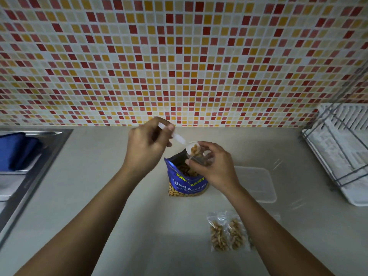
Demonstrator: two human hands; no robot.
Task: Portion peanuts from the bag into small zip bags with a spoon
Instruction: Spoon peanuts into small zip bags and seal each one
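Near the middle of the frame we see the peanut bag point(187, 180) standing upright on the counter point(119, 216), its top open and brown nuts showing inside. It is glossy blue foil. A clear strip along its bottom edge shows pale peanuts. Across its front we read "Salted Peanuts" in light letters. Above that runs a yellow brand line, partly hidden by a crease, where only "TON" and "ARDEN" come through. The smaller print below is too blurred to read.

Just above the bag's mouth the left hand point(148, 144) grips the handle of a white plastic spoon point(179, 138), its fingers curled round it and the thumb pressed on top. The round bowl of the spoon carries a few peanuts and sits at the mouth of a small clear zip bag point(201, 157). The right hand point(211, 166) pinches that bag between thumb and curled fingertips.

In the lower right, two filled zip bags point(227, 232) lie side by side, crinkled and clear, packed with peanuts. Right of the peanut bag lies a flat, see-through plastic lid point(256, 184) with rounded corners.

A steel sink point(39, 156) holding a blue cloth point(18, 150) sits at the left edge. A wire dish rack point(338, 148) on a white tray stands at the right edge. Small square tiles in red, orange and cream cover the wall point(179, 56) across the top.
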